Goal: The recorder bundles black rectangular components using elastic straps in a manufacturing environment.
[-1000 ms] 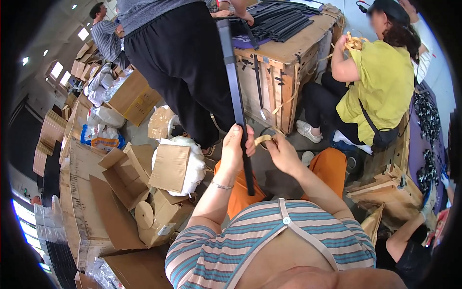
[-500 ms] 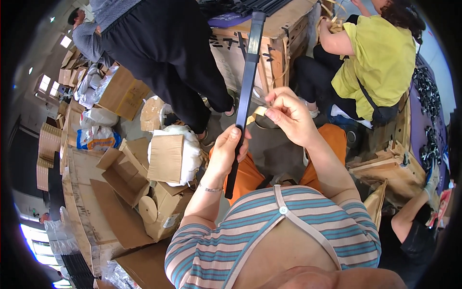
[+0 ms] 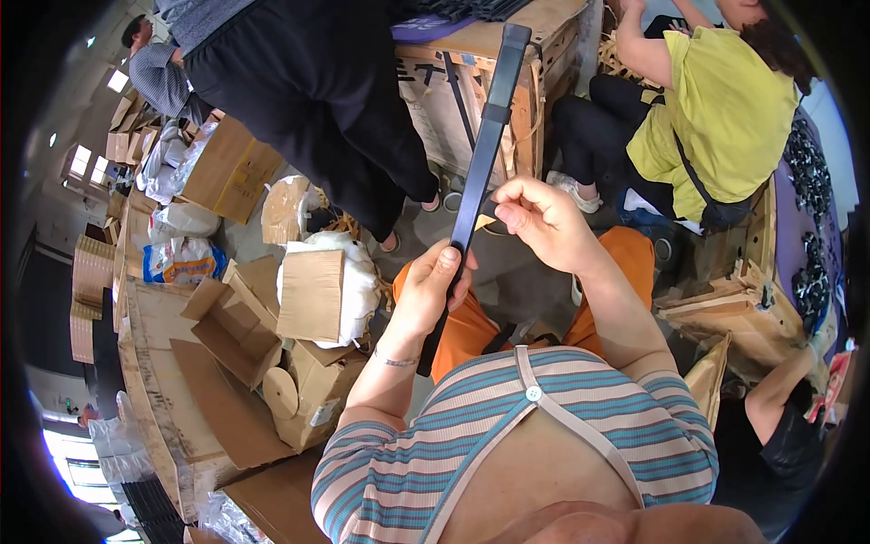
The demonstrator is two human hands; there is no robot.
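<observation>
A long flat black strip (image 3: 487, 136) runs from my lap up toward the wooden crate (image 3: 471, 86). My left hand (image 3: 429, 288) is closed around its lower part, thumb on the front face. My right hand (image 3: 541, 220) touches the strip's right edge a little higher, fingers curled and pinching something small I cannot make out. My legs in orange trousers (image 3: 471, 317) lie below both hands.
A person in black (image 3: 317, 82) stands just ahead on the left. Another in a yellow shirt (image 3: 725, 118) sits at right by the crate. Open cardboard boxes (image 3: 308, 299) and bags crowd the floor on my left. Wooden pieces (image 3: 734, 308) lie at right.
The strip has tilted from leaning left to leaning right at its top. My right hand rose and moved right along it; my left hand shifted its grip.
</observation>
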